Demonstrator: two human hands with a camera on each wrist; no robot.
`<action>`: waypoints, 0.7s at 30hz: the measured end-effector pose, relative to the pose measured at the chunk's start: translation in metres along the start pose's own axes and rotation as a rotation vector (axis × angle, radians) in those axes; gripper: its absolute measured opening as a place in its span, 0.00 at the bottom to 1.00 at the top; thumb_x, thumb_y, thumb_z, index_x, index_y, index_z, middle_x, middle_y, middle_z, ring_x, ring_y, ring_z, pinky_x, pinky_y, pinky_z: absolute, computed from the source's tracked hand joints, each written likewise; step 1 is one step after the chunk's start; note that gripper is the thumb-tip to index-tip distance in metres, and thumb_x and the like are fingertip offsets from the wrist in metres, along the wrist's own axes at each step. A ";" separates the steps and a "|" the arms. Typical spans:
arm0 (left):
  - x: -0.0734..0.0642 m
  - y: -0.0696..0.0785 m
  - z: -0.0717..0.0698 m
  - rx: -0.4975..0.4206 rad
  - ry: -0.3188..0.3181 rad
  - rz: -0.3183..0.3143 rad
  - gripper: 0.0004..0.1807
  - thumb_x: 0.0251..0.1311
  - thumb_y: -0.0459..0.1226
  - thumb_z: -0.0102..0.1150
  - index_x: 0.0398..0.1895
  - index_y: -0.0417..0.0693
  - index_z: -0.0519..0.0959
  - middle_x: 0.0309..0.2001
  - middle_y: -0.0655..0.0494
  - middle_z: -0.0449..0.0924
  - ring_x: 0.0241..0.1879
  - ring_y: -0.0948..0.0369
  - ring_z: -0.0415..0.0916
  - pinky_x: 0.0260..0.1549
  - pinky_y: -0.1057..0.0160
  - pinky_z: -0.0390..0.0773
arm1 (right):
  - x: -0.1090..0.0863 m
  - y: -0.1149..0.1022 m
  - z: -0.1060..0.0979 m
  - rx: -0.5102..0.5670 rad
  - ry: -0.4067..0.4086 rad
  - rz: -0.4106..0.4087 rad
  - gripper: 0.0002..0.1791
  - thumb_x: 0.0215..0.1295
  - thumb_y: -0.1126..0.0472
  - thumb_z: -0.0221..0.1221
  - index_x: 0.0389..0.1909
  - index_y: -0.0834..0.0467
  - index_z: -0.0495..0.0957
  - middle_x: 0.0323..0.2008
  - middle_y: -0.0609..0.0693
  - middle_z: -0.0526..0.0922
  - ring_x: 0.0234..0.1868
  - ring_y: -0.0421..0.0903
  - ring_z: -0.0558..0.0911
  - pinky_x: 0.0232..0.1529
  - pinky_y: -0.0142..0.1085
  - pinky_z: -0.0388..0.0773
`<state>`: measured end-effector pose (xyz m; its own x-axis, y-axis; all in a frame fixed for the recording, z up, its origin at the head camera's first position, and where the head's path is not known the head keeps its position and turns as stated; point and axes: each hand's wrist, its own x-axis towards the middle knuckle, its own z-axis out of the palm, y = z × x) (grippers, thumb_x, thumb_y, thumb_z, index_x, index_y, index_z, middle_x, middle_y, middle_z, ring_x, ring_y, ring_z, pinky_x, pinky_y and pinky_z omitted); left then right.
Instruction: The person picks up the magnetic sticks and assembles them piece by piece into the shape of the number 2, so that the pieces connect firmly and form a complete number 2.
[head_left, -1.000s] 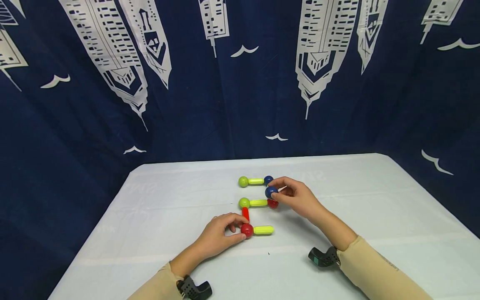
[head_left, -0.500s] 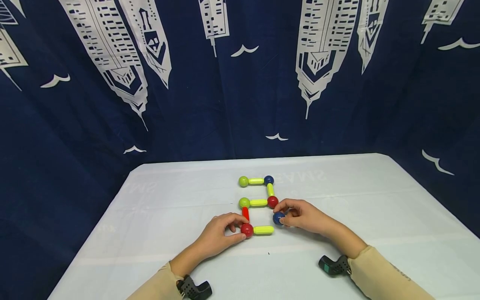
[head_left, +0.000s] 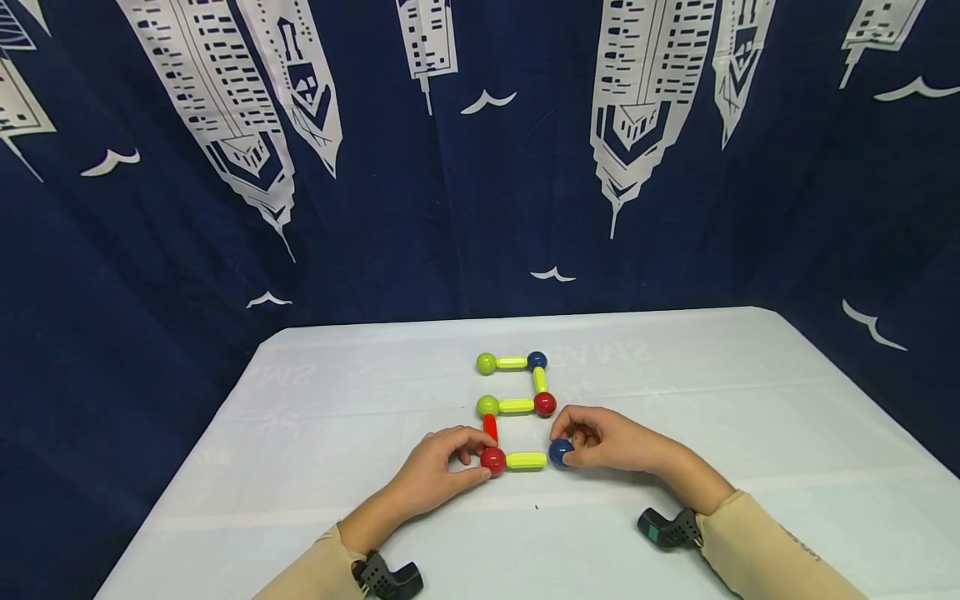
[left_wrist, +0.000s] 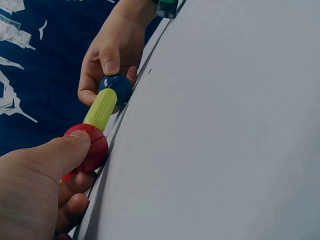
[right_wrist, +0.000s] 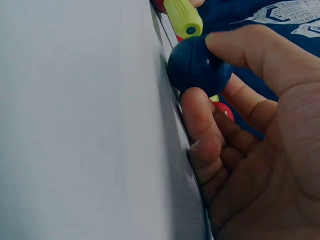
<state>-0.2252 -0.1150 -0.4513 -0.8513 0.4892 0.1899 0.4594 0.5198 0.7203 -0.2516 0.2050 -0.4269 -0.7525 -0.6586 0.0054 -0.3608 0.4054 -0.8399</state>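
Note:
My left hand (head_left: 441,467) pinches a red ball (head_left: 492,461) between thumb and fingers at the near left corner of a ball-and-rod figure. From that ball a yellow-green rod (head_left: 527,460) points right. Just past the rod's free end, my right hand (head_left: 611,439) holds a blue ball (head_left: 560,452) by thumb and fingertips. In the right wrist view the rod's end, with a small dark disc in it, sits right by the blue ball (right_wrist: 195,67). A red rod (head_left: 490,428) runs from the held red ball up to a green ball (head_left: 488,406).
Farther back, the figure continues with a yellow-green rod (head_left: 517,406), a second red ball (head_left: 545,404), an upright rod (head_left: 540,381), another blue ball (head_left: 537,361) and a green ball (head_left: 486,362). All lie on a white table (head_left: 360,392) before a dark blue printed curtain (head_left: 450,208).
My right hand has brought the blue ball toward me, from beside the far red ball down to the near rod's free end. The left hand has stayed on its red ball.

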 end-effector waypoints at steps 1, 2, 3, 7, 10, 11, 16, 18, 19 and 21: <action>0.000 0.000 0.000 -0.002 -0.001 0.000 0.19 0.61 0.41 0.73 0.55 0.60 0.83 0.40 0.70 0.81 0.39 0.67 0.73 0.42 0.64 0.72 | 0.000 0.000 0.000 -0.003 -0.006 0.000 0.15 0.64 0.63 0.67 0.50 0.60 0.77 0.39 0.51 0.78 0.34 0.40 0.75 0.33 0.27 0.71; 0.000 0.000 0.000 -0.003 -0.001 0.001 0.19 0.61 0.41 0.73 0.55 0.60 0.83 0.40 0.70 0.81 0.39 0.67 0.74 0.42 0.64 0.72 | 0.000 0.000 0.000 -0.008 -0.011 -0.002 0.15 0.64 0.63 0.67 0.50 0.59 0.77 0.39 0.51 0.78 0.34 0.40 0.75 0.33 0.27 0.71; 0.000 0.001 0.000 -0.002 0.000 0.003 0.19 0.61 0.41 0.73 0.55 0.60 0.83 0.40 0.70 0.81 0.39 0.67 0.74 0.42 0.64 0.72 | 0.000 0.000 0.000 -0.011 -0.015 -0.002 0.15 0.64 0.63 0.67 0.49 0.59 0.77 0.38 0.50 0.78 0.34 0.40 0.75 0.33 0.27 0.71; 0.000 0.001 -0.001 0.007 0.000 0.006 0.19 0.61 0.41 0.73 0.56 0.60 0.83 0.40 0.71 0.81 0.38 0.67 0.74 0.43 0.63 0.72 | 0.001 0.000 0.000 -0.010 -0.021 0.002 0.14 0.64 0.62 0.68 0.49 0.58 0.78 0.37 0.49 0.78 0.33 0.39 0.75 0.32 0.27 0.70; 0.000 0.001 -0.001 0.011 -0.002 0.008 0.19 0.61 0.40 0.73 0.56 0.61 0.83 0.40 0.71 0.81 0.38 0.68 0.73 0.43 0.63 0.71 | 0.001 0.000 0.002 0.000 -0.024 0.004 0.14 0.64 0.62 0.68 0.49 0.57 0.78 0.37 0.49 0.78 0.33 0.39 0.75 0.32 0.27 0.71; 0.000 0.001 -0.001 0.013 -0.002 0.008 0.19 0.61 0.40 0.73 0.56 0.61 0.83 0.40 0.71 0.81 0.38 0.68 0.73 0.43 0.63 0.71 | 0.001 0.000 0.002 0.003 -0.024 0.004 0.14 0.64 0.62 0.68 0.49 0.57 0.78 0.38 0.49 0.78 0.33 0.39 0.75 0.32 0.27 0.71; 0.000 0.001 -0.001 0.015 -0.001 0.008 0.19 0.61 0.40 0.73 0.56 0.61 0.84 0.39 0.70 0.81 0.38 0.67 0.73 0.43 0.62 0.71 | 0.001 0.000 0.002 0.000 -0.023 0.007 0.14 0.65 0.62 0.68 0.49 0.56 0.78 0.39 0.48 0.79 0.34 0.40 0.76 0.33 0.28 0.72; 0.000 0.001 -0.001 0.011 -0.001 0.008 0.20 0.61 0.40 0.73 0.56 0.61 0.84 0.39 0.70 0.81 0.39 0.67 0.73 0.43 0.63 0.71 | 0.001 0.000 0.002 0.001 -0.025 0.008 0.15 0.65 0.62 0.68 0.50 0.56 0.78 0.39 0.49 0.79 0.34 0.40 0.76 0.33 0.28 0.72; 0.000 0.001 -0.001 0.008 -0.002 0.010 0.20 0.61 0.39 0.73 0.56 0.61 0.83 0.40 0.70 0.81 0.39 0.67 0.73 0.43 0.63 0.71 | 0.001 0.000 0.001 0.004 -0.027 0.009 0.15 0.65 0.62 0.68 0.50 0.56 0.78 0.39 0.49 0.79 0.34 0.40 0.76 0.33 0.27 0.72; 0.001 0.001 0.000 -0.002 -0.005 0.016 0.20 0.61 0.39 0.73 0.57 0.60 0.83 0.41 0.69 0.81 0.39 0.67 0.73 0.43 0.63 0.72 | 0.001 0.002 0.001 0.006 -0.030 0.010 0.15 0.65 0.62 0.68 0.50 0.57 0.78 0.39 0.49 0.79 0.34 0.40 0.76 0.33 0.27 0.72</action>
<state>-0.2254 -0.1147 -0.4504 -0.8426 0.5010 0.1977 0.4721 0.5104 0.7188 -0.2525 0.2040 -0.4289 -0.7390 -0.6734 -0.0194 -0.3498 0.4081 -0.8433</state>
